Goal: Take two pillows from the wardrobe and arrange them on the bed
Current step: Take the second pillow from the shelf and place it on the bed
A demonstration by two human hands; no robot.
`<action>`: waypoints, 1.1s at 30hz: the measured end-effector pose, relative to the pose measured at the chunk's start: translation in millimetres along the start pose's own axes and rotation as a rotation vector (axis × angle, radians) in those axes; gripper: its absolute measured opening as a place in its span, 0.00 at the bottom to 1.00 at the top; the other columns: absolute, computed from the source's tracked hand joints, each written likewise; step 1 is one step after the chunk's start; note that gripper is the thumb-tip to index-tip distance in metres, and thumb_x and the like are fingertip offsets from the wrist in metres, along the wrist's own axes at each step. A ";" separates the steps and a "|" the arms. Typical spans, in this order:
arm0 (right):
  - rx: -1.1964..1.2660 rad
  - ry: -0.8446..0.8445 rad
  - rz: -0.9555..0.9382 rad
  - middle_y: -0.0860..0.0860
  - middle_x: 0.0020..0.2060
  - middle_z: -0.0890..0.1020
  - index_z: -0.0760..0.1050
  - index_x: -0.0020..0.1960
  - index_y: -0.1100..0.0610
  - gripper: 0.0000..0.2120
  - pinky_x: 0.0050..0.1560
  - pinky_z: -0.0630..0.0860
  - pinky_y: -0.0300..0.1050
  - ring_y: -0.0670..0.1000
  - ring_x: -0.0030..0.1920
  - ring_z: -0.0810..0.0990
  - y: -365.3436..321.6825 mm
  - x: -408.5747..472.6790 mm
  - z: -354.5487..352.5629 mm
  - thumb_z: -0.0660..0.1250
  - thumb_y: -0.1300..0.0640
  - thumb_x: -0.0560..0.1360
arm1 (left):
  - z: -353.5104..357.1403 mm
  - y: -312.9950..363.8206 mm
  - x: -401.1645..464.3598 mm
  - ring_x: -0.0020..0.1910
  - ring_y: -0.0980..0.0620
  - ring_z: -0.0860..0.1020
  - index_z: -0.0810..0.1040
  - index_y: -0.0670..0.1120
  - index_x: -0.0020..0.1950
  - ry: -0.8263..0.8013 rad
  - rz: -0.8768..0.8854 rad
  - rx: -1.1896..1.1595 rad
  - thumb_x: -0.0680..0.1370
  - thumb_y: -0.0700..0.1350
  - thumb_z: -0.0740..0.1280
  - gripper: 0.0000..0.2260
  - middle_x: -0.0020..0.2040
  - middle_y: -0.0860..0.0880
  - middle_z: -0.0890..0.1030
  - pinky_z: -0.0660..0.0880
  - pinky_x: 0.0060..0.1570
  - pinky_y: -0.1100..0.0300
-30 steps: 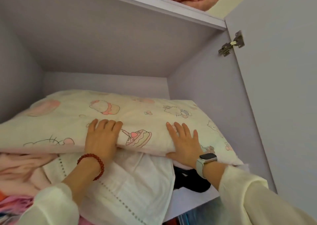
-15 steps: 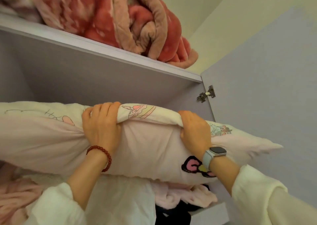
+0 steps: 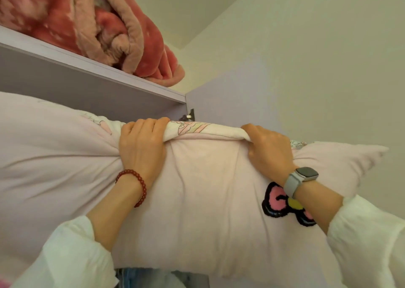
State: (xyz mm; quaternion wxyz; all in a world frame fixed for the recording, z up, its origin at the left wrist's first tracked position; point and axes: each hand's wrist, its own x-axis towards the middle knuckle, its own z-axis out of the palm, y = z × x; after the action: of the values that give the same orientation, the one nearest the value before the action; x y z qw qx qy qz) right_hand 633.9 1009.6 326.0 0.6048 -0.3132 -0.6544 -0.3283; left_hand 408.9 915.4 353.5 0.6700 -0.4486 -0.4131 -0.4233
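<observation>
Gripping one pink pillow (image 3: 197,200) by its top edge, left hand (image 3: 142,151) and right hand (image 3: 269,151) both clenched on fabric. I'm holding it up below the wardrobe shelf (image 3: 92,68). One red blanket (image 3: 87,24) on top.

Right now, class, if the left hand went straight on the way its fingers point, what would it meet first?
Probably the underside of the wardrobe shelf above the left hand, which grips the pillow; depth is unclear.
</observation>
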 end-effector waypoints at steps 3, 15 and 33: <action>-0.060 -0.092 0.102 0.59 0.41 0.81 0.73 0.53 0.58 0.14 0.32 0.65 0.49 0.63 0.38 0.78 41.4 -53.7 -36.0 0.60 0.67 0.69 | -5.7 61.4 -17.8 0.37 0.42 0.78 0.79 0.42 0.48 -0.069 0.024 -0.150 0.67 0.33 0.56 0.16 0.36 0.43 0.81 0.62 0.43 0.53; -0.439 -0.321 0.624 0.59 0.43 0.83 0.77 0.52 0.57 0.15 0.38 0.73 0.54 0.63 0.44 0.80 170.9 -311.9 -231.3 0.58 0.63 0.68 | -60.0 348.1 -163.3 0.38 0.42 0.80 0.80 0.43 0.50 -0.647 0.061 -0.930 0.62 0.28 0.66 0.19 0.36 0.43 0.82 0.72 0.40 0.49; -1.196 -0.287 1.112 0.56 0.50 0.82 0.78 0.54 0.57 0.17 0.72 0.48 0.54 0.59 0.57 0.73 241.4 -507.9 -424.6 0.58 0.68 0.71 | -157.5 693.6 -299.0 0.44 0.38 0.77 0.76 0.52 0.56 -1.243 0.170 -1.710 0.73 0.37 0.59 0.16 0.45 0.43 0.82 0.68 0.36 0.55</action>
State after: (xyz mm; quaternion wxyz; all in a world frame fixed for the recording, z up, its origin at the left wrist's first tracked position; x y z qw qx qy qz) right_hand 1114.2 801.7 -145.8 0.3208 -0.8988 -0.1898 -0.2309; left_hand 997.0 990.3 -140.3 -0.1698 -0.9359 -0.2153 -0.2211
